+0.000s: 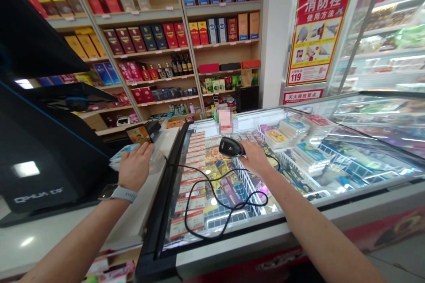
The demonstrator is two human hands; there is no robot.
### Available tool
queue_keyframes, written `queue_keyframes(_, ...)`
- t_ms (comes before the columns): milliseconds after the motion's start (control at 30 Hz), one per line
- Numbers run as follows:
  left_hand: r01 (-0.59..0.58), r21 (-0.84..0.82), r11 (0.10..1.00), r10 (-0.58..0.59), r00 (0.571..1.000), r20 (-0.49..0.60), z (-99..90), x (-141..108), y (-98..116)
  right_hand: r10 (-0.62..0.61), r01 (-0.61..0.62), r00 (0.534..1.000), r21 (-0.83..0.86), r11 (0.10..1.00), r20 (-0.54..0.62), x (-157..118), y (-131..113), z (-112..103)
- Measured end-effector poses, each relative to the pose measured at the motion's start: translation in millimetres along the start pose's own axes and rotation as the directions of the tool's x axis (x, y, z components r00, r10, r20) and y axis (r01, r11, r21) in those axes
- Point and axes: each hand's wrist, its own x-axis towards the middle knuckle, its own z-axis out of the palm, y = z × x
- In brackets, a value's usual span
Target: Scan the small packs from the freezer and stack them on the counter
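A black barcode scanner [229, 146] is gripped in my right hand [255, 157] above the glass top of the freezer. Its black cable [212, 181] lies in loops across the glass. On the left, my left hand [135, 167], with a watch [117, 192] on the wrist, rests with its fingers spread over a small clear-and-blue package [123, 152] on the white counter. Whether the fingers grip the package cannot be made out. More packs [310, 155] are stacked at the right of the freezer.
A black checkout terminal [49, 154] stands at the left, its screen overhanging the counter [133, 225]. The freezer's dark frame [159, 212] separates counter and glass. Shelves [142, 13] of boxes and bottles line the back, beside a red poster [318, 35].
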Motion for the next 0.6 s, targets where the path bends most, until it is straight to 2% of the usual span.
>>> queue_keyframes(233,-0.034,-0.108,0.994,0.035,0.999,0.01,11.6,-5,0,-0.009,0.009,1.0,-0.008,1.0,-0.009,0,0,0)
queue_keyframes(367,-0.026,-0.099,0.995,0.03,0.999,0.038,16.7,-8,-1,-0.005,0.005,1.0,-0.006,1.0,-0.006,0,1,1)
queue_keyframes(600,-0.012,-0.094,0.995,0.018,0.998,0.065,12.4,-9,1,-0.004,0.004,1.0,-0.001,1.0,-0.011,-1,-1,0)
